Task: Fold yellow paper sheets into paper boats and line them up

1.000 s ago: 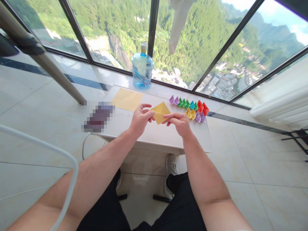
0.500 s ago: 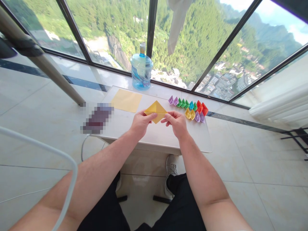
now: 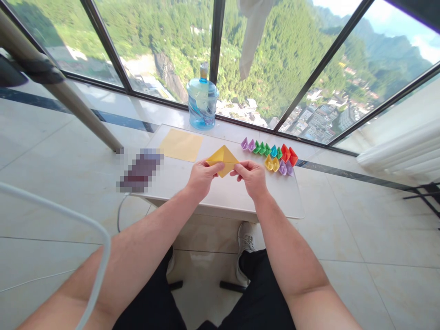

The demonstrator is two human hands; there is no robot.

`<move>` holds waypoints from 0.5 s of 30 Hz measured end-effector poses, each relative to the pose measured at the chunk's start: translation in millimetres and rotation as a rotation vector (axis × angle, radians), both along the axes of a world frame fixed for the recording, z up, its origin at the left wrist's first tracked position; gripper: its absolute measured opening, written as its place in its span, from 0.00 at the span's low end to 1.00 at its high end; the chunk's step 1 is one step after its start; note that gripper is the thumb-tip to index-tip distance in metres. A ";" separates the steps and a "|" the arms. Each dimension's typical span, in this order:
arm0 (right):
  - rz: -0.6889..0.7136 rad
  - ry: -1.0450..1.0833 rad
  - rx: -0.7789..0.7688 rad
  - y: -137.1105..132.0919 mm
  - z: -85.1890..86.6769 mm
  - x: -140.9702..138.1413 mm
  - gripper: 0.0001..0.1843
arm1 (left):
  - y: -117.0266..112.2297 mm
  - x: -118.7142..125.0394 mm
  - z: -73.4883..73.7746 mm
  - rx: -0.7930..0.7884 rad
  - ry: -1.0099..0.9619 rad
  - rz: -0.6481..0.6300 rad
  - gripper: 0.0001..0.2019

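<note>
Now my left hand (image 3: 202,177) clamps yellow origami paper (image 3: 224,155) further in, right hand (image 3: 253,177) pinching opposite; it points away, creased crosswise.

Masked, covered, cut off
Pixels hide an object (image 3: 140,169) at the bench's (image 3: 223,197) nine o'clock; the left grip (image 3: 201,176) covers part of the folded paper (image 3: 224,155); the curtain (image 3: 405,142) leaves frame at three.

Left hand (image 3: 201,178), right hand (image 3: 253,178) pinch folded yellow paper (image 3: 223,156) over table (image 3: 233,199); paper boats (image 3: 274,151) at right.
</note>
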State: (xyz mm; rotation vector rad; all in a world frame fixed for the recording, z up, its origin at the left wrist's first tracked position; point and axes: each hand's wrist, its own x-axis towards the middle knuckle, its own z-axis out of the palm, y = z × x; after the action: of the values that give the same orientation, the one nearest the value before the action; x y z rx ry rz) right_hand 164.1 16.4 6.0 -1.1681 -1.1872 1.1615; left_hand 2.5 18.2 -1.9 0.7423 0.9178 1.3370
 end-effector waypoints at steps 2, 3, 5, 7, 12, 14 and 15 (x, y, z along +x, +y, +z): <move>-0.002 0.008 0.004 -0.6 1.2 -0.9 0.13 | -0.5 0.2 -0.1 -0.017 -0.012 -0.013 0.18; -0.001 0.014 0.002 -0.8 1.7 -1.3 0.13 | -0.7 0.3 -0.5 -0.029 -0.017 -0.021 0.19; 0.006 0.031 -0.005 -1.1 2.1 -2.2 0.15 | -0.6 0.4 -1.9 -0.049 -0.020 -0.031 0.21; 0.011 0.050 -0.016 -1.5 2.3 -3.2 0.16 | 0.1 0.3 -4.2 -0.048 -0.021 -0.028 0.21; 0.004 0.036 -0.054 -3.0 3.8 -5.1 0.19 | 1.2 0.1 -7.8 -0.003 -0.015 -0.026 0.20; 0.000 0.015 -0.057 -3.1 4.5 -5.1 0.19 | 0.8 -0.1 -7.2 0.011 -0.013 -0.034 0.19; 0.000 0.004 -0.057 -3.1 4.7 -4.9 0.19 | 0.6 -0.3 -6.6 0.014 -0.017 -0.036 0.19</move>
State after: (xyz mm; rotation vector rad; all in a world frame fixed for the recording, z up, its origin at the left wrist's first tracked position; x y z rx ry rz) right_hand 159.1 13.3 10.7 -1.2080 -1.1580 1.2035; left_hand 2.2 18.8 -8.6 0.7543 0.8785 1.3172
